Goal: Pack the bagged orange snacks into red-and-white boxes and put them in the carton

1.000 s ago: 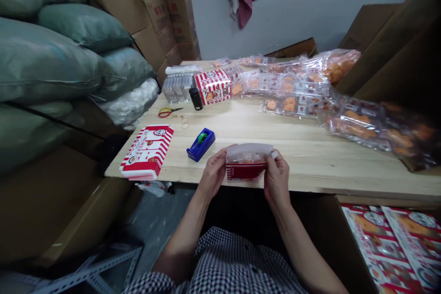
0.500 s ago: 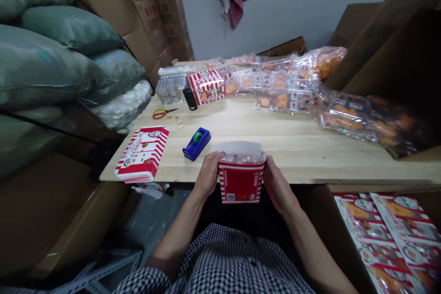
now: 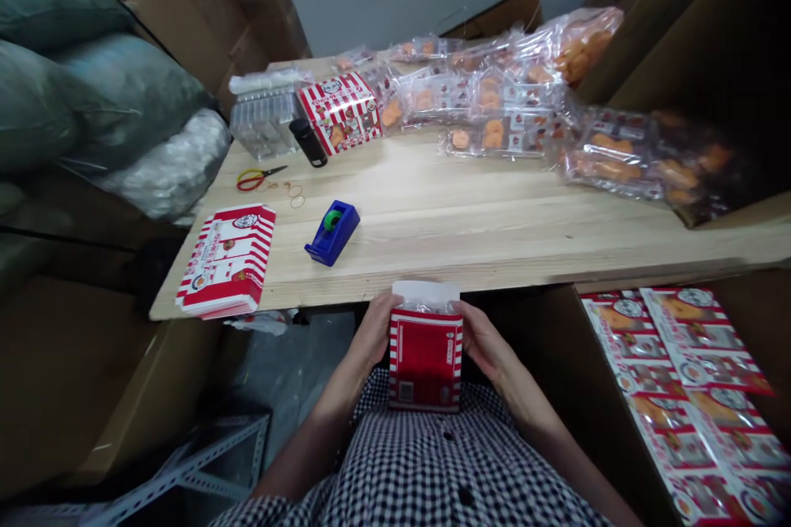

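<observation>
A red box with red-and-white striped sides [image 3: 425, 362] is held upright in front of my shirt, just off the table's front edge. Its white top flap [image 3: 426, 291] stands up at the back, and clear plastic shows inside the open top. My left hand [image 3: 374, 328] grips the box's left side near the top. On the opposite side, my right hand [image 3: 484, 339] holds the upper right edge, thumb towards the flap. The fingers behind the box are hidden.
On the wooden table [image 3: 395, 214] are a blue tape dispenser [image 3: 334, 234], scissors [image 3: 258, 176], a black cylinder [image 3: 309, 143], flat printed cartons [image 3: 228, 260], a striped box [image 3: 341, 112], clear trays [image 3: 264, 117] and bagged orange pieces [image 3: 494, 95]. A carton of printed packs [image 3: 673, 379] stands right.
The box has come down and closer to my body, tilting so its red face shows more. Both hands moved with it. My view has dipped lower.
</observation>
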Demonstrator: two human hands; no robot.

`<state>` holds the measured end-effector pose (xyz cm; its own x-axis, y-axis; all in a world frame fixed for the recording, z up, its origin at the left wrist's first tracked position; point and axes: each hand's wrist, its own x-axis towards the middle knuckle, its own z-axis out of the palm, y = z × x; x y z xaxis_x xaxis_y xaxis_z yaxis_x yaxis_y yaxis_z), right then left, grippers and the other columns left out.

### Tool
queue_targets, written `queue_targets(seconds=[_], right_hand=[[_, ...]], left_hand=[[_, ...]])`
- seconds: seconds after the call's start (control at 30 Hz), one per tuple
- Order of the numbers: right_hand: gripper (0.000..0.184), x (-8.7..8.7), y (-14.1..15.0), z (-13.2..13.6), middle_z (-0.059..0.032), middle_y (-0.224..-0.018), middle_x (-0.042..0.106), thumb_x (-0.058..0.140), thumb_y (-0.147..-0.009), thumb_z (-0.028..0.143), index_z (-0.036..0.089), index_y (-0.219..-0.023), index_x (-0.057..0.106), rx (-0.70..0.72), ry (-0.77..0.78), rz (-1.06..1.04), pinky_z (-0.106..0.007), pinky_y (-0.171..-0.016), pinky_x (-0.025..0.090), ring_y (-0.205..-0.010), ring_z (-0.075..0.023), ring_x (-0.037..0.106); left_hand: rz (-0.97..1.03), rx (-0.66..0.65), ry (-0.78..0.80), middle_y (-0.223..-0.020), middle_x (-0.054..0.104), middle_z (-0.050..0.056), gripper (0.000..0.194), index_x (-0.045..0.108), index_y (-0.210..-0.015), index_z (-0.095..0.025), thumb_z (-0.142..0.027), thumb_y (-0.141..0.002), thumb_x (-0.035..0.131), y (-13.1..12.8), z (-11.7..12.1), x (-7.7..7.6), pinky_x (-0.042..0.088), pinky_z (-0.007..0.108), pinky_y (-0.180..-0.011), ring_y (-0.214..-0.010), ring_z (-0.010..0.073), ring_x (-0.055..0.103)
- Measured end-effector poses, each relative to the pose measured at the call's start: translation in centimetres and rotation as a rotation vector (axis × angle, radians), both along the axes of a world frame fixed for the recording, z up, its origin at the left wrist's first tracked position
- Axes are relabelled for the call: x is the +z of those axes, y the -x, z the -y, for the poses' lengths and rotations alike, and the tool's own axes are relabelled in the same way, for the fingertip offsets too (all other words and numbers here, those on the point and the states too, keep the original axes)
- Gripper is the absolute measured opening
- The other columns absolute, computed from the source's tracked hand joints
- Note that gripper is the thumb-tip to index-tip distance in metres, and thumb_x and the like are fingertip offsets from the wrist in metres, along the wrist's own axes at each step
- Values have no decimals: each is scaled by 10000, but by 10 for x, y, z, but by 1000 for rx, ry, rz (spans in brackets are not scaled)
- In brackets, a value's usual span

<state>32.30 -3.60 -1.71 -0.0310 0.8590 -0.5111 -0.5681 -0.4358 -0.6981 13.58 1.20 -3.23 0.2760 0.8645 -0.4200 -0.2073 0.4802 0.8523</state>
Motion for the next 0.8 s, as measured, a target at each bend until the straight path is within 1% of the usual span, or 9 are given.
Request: queue_targets(seconds=[0.1,0.2,0.27,0.33,0.4,0.47,0.6,0.7,0.8], right_hand=[[135,-1,-4,-8,-17,-756,761,746,-740,316,229,-842,753,-9,-43,55,-355,-695,571,-767,-243,718],[158,-2,-5,-15,-19,-754,768,732,-685,235,200,-834,772,-8,-60,63,-325,-655,553,-712,-224,704],[158,-4,-5,-17,-34,-825,783,706,-686,214,196,-821,785,-7,-86,71,-327,-699,555,-757,-221,709],[147,-7,-4,-17,-48,-911,789,681,-708,206,204,-799,796,-13,-133,88,-338,-768,554,-833,-225,714],[147,-10,-4,-15,-58,-982,786,665,-735,213,216,-789,802,-15,-176,100,-355,-827,547,-910,-235,714],[156,-14,-5,-14,-65,-1028,779,658,-754,229,225,-806,805,-7,-194,102,-365,-865,540,-965,-240,708],[203,-16,-9,-11,-75,-1093,766,652,-774,270,231,-895,810,72,-196,62,-389,-950,511,-1061,-258,684],[274,-14,-13,-8,-91,-1179,737,627,-815,360,217,-960,810,140,-254,35,-412,-1043,454,-1182,-279,626],[298,-12,-16,-4,-87,-1287,686,649,-854,394,237,-1068,784,230,-324,124,-434,-1084,415,-1274,-280,563]], left_hand=[[107,-27,80,-748,711,40,199,718,-891,-136,-291,-777,670,3,-2,3,490,274,-666,-625,158,627],[164,-49,103,-800,744,53,230,756,-944,-134,-218,-737,702,10,-4,4,498,268,-692,-663,165,657],[186,-55,97,-848,761,68,226,775,-940,-142,-208,-732,715,16,-4,3,507,278,-738,-732,187,687],[214,-87,75,-942,770,97,231,786,-955,-149,-245,-758,713,22,-4,4,515,315,-826,-858,230,710],[232,-157,34,-1078,755,127,268,786,-1007,-153,-294,-799,694,26,-4,5,496,363,-939,-1013,271,697],[206,-221,-19,-1168,731,141,299,779,-1055,-159,-320,-826,673,27,-5,6,461,398,-1019,-1116,293,667],[39,-240,-93,-1164,739,120,289,784,-1056,-187,-325,-841,648,30,-11,4,443,430,-1057,-1170,303,645],[-24,-258,-149,-1197,728,111,299,777,-1081,-198,-331,-868,615,34,-14,6,426,437,-1081,-1197,297,631],[-37,-327,-221,-1263,696,119,328,752,-1146,-197,-352,-902,598,40,-14,12,409,430,-1101,-1229,287,613]])
